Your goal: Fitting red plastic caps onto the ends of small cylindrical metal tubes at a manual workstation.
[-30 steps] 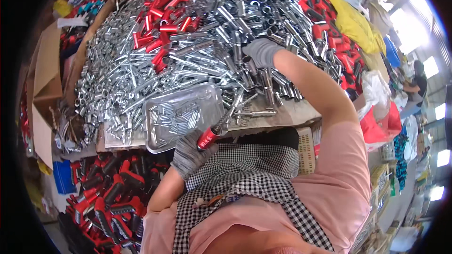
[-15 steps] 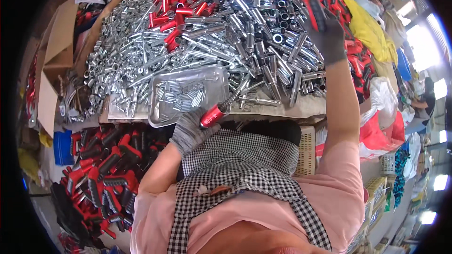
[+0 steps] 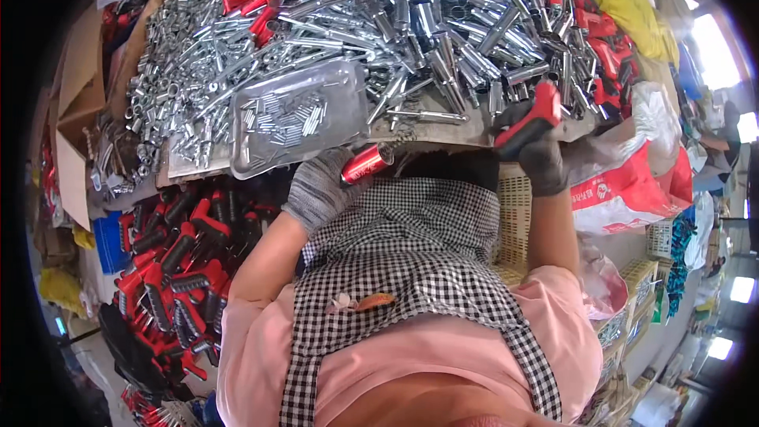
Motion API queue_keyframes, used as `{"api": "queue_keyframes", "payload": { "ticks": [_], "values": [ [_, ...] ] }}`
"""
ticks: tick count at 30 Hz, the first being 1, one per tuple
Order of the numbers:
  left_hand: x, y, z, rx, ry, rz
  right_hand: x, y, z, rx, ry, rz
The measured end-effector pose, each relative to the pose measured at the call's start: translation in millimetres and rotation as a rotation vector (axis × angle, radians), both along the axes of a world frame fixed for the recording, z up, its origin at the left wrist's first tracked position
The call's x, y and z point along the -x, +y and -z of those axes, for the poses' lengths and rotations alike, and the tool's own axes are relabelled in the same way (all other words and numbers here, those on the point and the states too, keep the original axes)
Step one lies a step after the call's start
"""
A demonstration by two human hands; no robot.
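Observation:
My left hand (image 3: 318, 188), in a grey knit glove, is closed around a shiny red metal tube (image 3: 367, 164) in front of the table's near edge. What looks like a dark coil spring (image 3: 401, 137) sticks out of the tube's far end. In my right hand (image 3: 544, 166), also gloved, is a red-and-black pistol-shaped handle (image 3: 544, 104), held tilted above the table's near right edge. The fingers are partly hidden behind it. Just beyond my left hand sits a clear plastic tray (image 3: 346, 99) with several small metal pins (image 3: 304, 120) in it.
Chrome tubes (image 3: 447, 63), small metal parts (image 3: 174, 71) and red tubes (image 3: 257, 6) heap across the table. Red-and-black handles (image 3: 170, 277) pile below left; more red handles (image 3: 605, 55) lie at the far right. A red-and-white bag (image 3: 632, 190) and yellow crate (image 3: 515, 209) stand right.
My right hand has come back from the far right pile toward me, bringing the red-and-black handle. My left hand still holds the red tube, and the whole view has shifted slightly.

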State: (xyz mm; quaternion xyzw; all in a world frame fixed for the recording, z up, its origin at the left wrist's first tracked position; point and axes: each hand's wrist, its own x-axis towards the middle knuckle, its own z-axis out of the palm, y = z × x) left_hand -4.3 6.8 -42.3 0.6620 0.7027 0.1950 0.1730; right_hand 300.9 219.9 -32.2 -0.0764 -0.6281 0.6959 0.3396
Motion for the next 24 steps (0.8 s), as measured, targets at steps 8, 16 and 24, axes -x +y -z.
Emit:
{"api": "queue_keyframes", "payload": {
  "ticks": [8,16,24],
  "values": [
    [-6,2,-3,-0.087,0.184,0.021,-17,-11,3,0.683,0.122,-0.112],
    [10,-10,-10,0.065,0.203,-0.035,54,-62,-53,0.607,0.233,-0.233],
    [41,-28,-24,0.074,0.256,-0.059,80,-68,-55,0.545,-0.396,0.007]
  ]
}}
